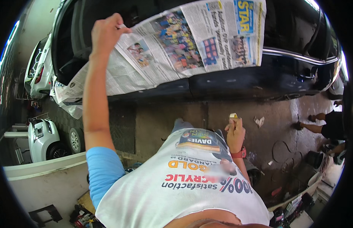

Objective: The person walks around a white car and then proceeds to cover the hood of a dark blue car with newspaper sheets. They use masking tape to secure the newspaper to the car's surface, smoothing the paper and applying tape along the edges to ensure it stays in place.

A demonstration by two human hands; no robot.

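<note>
A sheet of printed newspaper [207,62] lies spread over the upper side of a dark, glossy car [229,85]. My left hand [107,32] is stretched far forward and pinches the sheet's upper left corner, where a small whitish bit shows at the fingertips. More newspaper [123,78] hangs below and to the left, reaching the car's end. Close to my body on the right, my right hand [235,135] is closed around a small roll of masking tape [233,116]. That hand stays apart from the car and the paper.
Two white cars [43,138] stand to the left, with a loose wheel [75,138] near one. Another person's legs [317,123] show at the right. A dark hose or cable [287,152] and a crumpled scrap [259,121] lie on the floor. Clutter fills the lower right.
</note>
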